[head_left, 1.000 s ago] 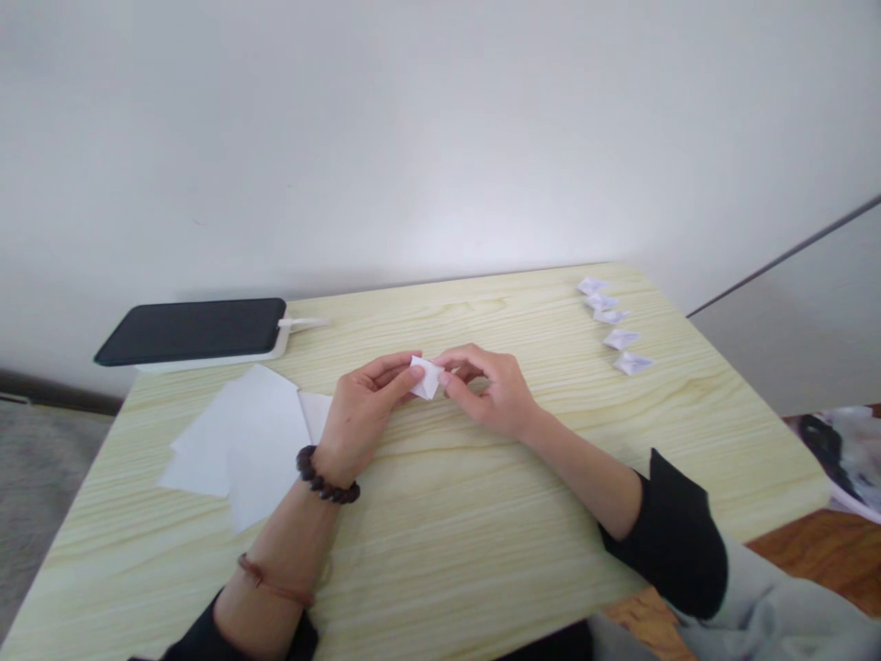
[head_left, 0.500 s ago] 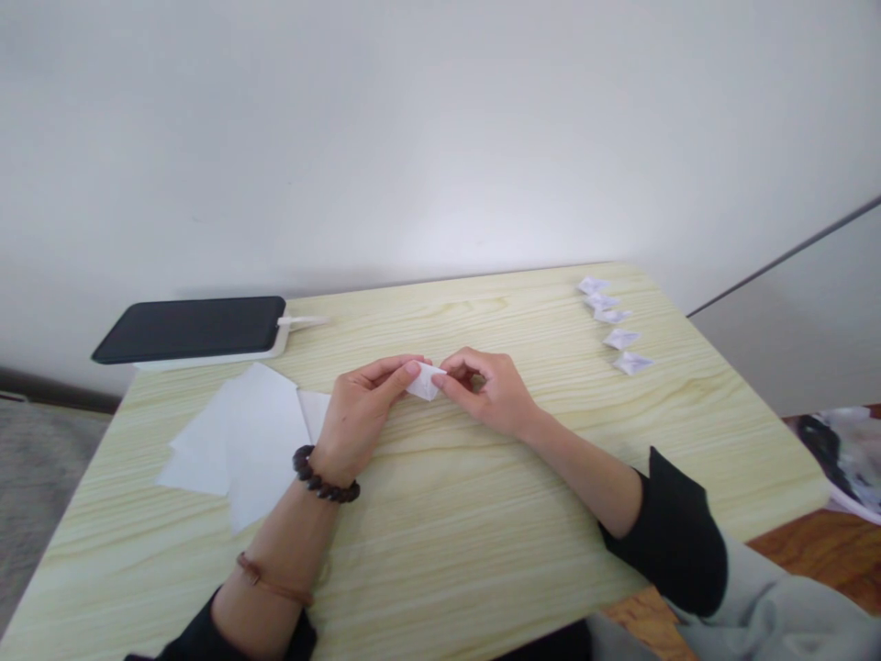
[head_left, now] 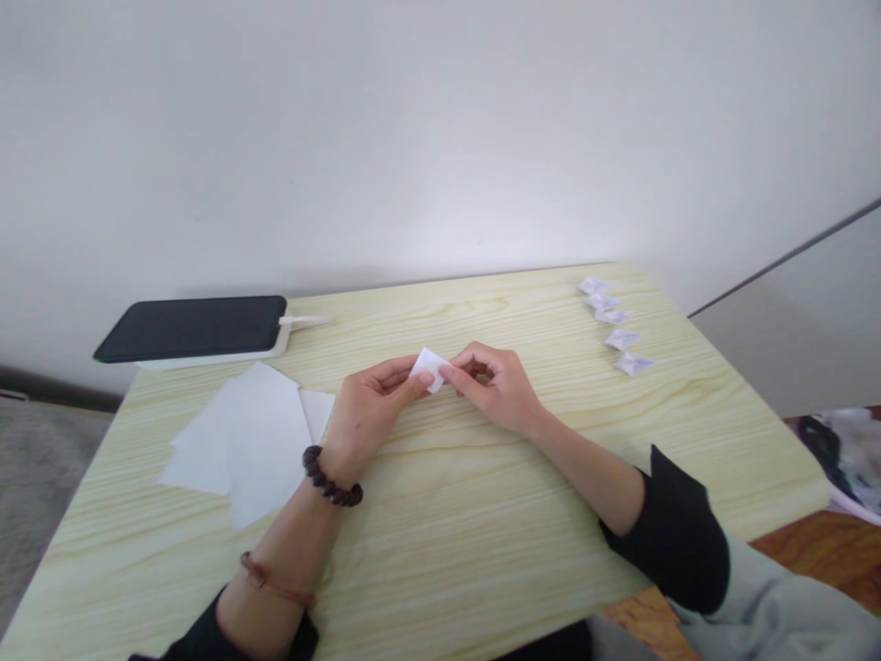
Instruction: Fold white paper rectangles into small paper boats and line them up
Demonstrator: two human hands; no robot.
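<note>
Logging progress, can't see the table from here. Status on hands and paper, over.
Left hand gripping small folded paper from the left. Right hand pinching its right corner. Loose sheets beside left hand, five folded pieces farther right; none blocking.

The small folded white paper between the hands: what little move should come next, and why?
Probably a gentle press by the right hand along the right edge of the small folded white paper: its thumb rests there, while the left hand holds the other side.
</note>
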